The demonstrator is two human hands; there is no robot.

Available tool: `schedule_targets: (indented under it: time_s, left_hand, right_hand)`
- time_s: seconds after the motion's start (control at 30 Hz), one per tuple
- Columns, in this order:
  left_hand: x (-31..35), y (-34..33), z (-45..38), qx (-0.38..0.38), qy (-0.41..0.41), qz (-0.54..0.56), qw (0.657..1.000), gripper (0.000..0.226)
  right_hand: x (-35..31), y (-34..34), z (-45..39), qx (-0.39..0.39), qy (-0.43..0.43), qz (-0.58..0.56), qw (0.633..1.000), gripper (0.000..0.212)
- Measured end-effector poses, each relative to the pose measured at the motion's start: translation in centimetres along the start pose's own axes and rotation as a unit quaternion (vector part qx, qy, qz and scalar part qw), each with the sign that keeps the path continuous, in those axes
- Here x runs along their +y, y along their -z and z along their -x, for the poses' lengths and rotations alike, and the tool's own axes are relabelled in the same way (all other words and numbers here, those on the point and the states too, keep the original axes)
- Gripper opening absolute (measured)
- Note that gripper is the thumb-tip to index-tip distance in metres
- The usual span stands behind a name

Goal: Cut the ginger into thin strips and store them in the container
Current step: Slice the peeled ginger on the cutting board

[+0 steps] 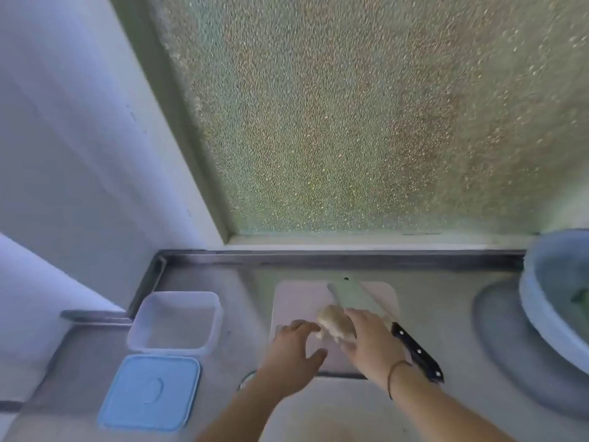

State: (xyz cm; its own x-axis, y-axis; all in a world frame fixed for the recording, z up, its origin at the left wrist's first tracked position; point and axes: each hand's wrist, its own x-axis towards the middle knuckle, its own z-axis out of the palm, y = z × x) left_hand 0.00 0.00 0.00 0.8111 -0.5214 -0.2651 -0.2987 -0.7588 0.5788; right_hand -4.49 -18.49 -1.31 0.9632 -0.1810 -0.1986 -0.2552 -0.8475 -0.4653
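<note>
Ginger point(336, 323) sits lower-centre of frame on the cutting board point(299, 301), w/ both hands on it. Right hand point(371, 344) lies over its right side, fingers laid across the top; looks like a light hold, but whether they curl under I can't tell. Left hand point(291, 349) comes in from lower left, fingers fairly straight and spread, tips touching the ginger's left end, not clamped on anything.

Long axis of the ginger runs approx upper left to lower right, so it's wedged between the two hands, up-frame from both palms.

Knife point(382, 317) lies on the board just right of and behind the right hand, blade toward upper left, black handle toward lower right, roughly parallel to the ginger. Right hand is nearer the handle by far, so prob that hand takes the knife while the left pins the piece.

Container point(175, 320) is open at left of frame on the steel desk point(446, 314), well apart from the board; its blue lid point(149, 392) lies just below it. No strips cut yet.
</note>
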Motion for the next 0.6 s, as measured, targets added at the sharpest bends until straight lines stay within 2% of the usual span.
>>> schedule_targets:
  time_s: [0.13, 0.27, 0.4, 0.47, 0.5, 0.6]
  left_hand:
    - [-0.4, -0.9, -0.3, 0.009, 0.031, 0.039, 0.999, 0.046]
    - [-0.2, -1.5, -0.1, 0.047, 0.104, 0.144, 0.983, 0.044]
    - [0.5, -2.2, 0.4, 0.054, 0.169, 0.266, 0.948, 0.044]
    - [1.1, -2.9, 1.3, 0.073, 0.18, 0.269, 0.943, 0.042]
    - [1.2, -3.4, 1.9, 0.083, 0.181, 0.253, 0.947, 0.038]
    - [1.4, -5.6, 5.5, 0.085, 0.162, 0.21, 0.96, 0.02]
  right_hand:
    - [-0.6, -1.2, -1.3, 0.007, 0.01, 0.02, 1.0, 0.049]
    - [0.0, -1.8, -1.9, -0.017, -0.005, 0.035, 0.999, 0.064]
    - [-1.1, -1.4, 0.6, -0.01, -0.023, -0.107, 0.994, 0.051]
    - [-1.6, -1.8, 3.7, 0.005, -0.015, -0.143, 0.99, 0.039]
    - [-1.6, -2.6, 5.6, 0.003, -0.013, -0.14, 0.99, 0.041]
    - [-1.9, -4.4, 11.0, -0.02, -0.088, -0.132, 0.987, 0.072]
